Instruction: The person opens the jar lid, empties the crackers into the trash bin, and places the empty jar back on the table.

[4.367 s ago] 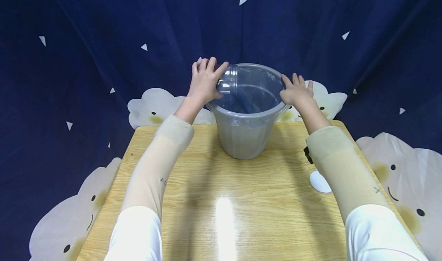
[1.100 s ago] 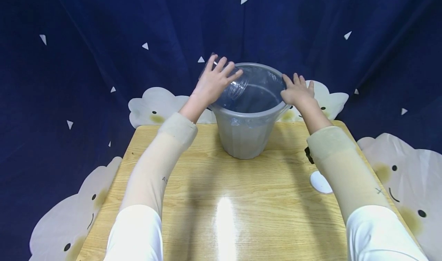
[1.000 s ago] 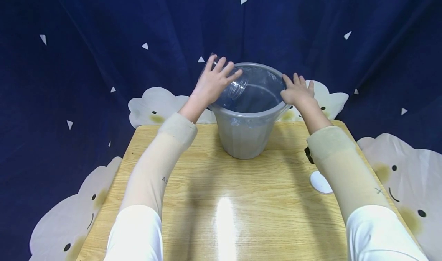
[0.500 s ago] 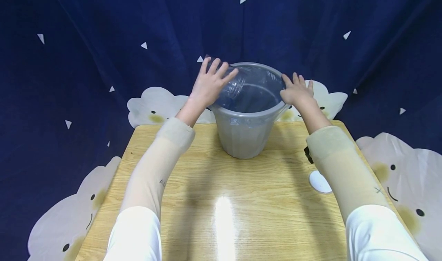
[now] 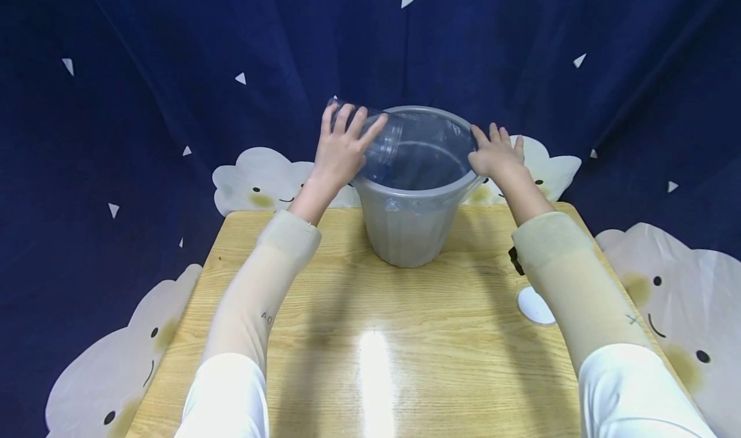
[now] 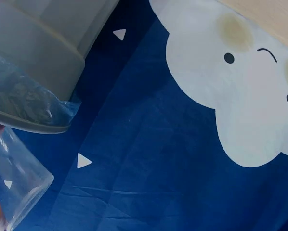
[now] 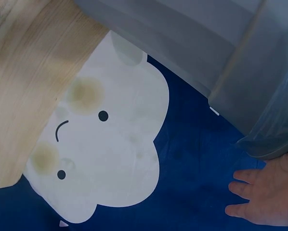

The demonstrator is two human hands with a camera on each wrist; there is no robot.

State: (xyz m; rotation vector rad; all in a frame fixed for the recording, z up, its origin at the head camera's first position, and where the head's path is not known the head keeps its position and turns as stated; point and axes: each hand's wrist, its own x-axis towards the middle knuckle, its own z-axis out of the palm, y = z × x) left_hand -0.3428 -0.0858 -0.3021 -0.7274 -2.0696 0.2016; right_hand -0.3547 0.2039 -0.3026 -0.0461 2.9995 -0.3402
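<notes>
Here your left hand (image 5: 340, 150) grasps a clear plastic bottle (image 5: 386, 143), tilted with its open mouth over the left rim of the grey bin (image 5: 408, 222), which stands at the far middle of the wooden table (image 5: 370, 322). Your right hand (image 5: 496, 155) rests flat on the bin's right rim, fingers straight, gripping nothing. The bottle bears no readable label. A small mark on your left sleeve (image 5: 267, 317) looks like "A0"; the right sleeve (image 5: 633, 319) shows a cross.
</notes>
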